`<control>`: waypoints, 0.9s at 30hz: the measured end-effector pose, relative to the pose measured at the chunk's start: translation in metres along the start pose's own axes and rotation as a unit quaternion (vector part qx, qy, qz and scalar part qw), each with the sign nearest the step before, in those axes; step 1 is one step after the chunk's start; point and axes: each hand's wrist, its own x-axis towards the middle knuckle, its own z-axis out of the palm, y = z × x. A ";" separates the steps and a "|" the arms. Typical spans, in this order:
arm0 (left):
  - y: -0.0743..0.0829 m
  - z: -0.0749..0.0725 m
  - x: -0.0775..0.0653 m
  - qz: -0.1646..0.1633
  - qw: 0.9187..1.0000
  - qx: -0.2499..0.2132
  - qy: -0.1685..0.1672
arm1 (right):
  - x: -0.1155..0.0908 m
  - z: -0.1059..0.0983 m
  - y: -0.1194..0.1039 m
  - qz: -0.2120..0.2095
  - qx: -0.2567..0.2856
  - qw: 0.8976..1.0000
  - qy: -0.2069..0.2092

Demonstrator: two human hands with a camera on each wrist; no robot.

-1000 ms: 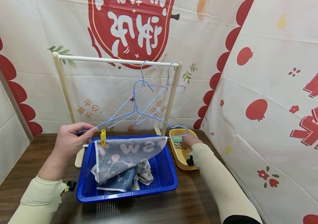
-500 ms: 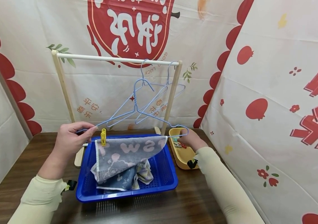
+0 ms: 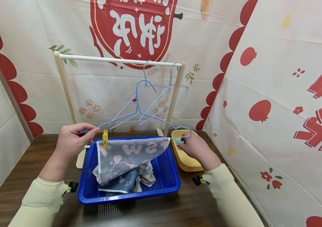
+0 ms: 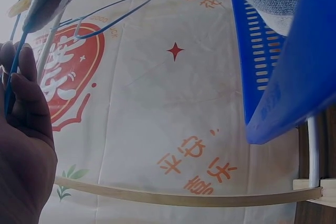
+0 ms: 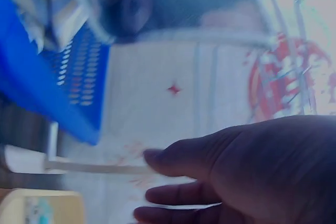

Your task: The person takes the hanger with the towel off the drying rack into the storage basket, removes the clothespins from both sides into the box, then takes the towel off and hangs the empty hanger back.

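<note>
In the head view my left hand (image 3: 74, 137) pinches one end of a blue wire hanger (image 3: 137, 105). A grey towel (image 3: 129, 154) with pink lettering hangs over its lower bar. A yellow clothespin (image 3: 105, 138) fastens the towel near my left hand. My right hand (image 3: 199, 148) is at the hanger's other end, over the yellow tray (image 3: 190, 167). In the blurred right wrist view its thumb (image 5: 181, 158) and visible fingers are spread apart; I cannot tell whether it holds a clothespin. Teal clothespins (image 3: 179, 142) show in the tray beside it.
Beneath the towel stands a blue basket (image 3: 166, 189) containing more cloths (image 3: 146, 175). Behind it, a wooden rack with a white rail (image 3: 101, 59) carries two blue hangers (image 3: 170, 74). Printed cloth walls (image 3: 280, 78) enclose the brown table (image 3: 155, 214) at back and sides.
My right hand has come up out of the yellow tray and shifted toward me, its wrist now nearer the table's front. The left hand, hanger and towel stay nearly still.
</note>
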 end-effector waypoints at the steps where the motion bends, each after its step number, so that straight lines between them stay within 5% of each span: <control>1: 0.000 0.000 0.000 0.000 1.000 -0.002 -0.001 | -0.006 -0.004 -0.004 0.007 -0.013 1.000 -0.005; 6: 0.003 0.000 0.000 -0.008 1.000 -0.019 0.012 | -0.034 -0.023 -0.028 0.024 -0.049 0.998 -0.021; 13: 0.004 0.001 0.000 -0.006 1.000 -0.025 0.015 | -0.059 -0.037 -0.057 -0.016 0.015 0.999 -0.023; 21: 0.003 -0.001 -0.002 -0.002 1.000 -0.019 0.013 | -0.068 -0.036 -0.105 -0.118 0.053 0.990 0.062; 27: 0.002 0.000 -0.001 -0.007 1.000 -0.022 0.015 | -0.061 -0.029 -0.140 -0.203 0.087 0.967 0.126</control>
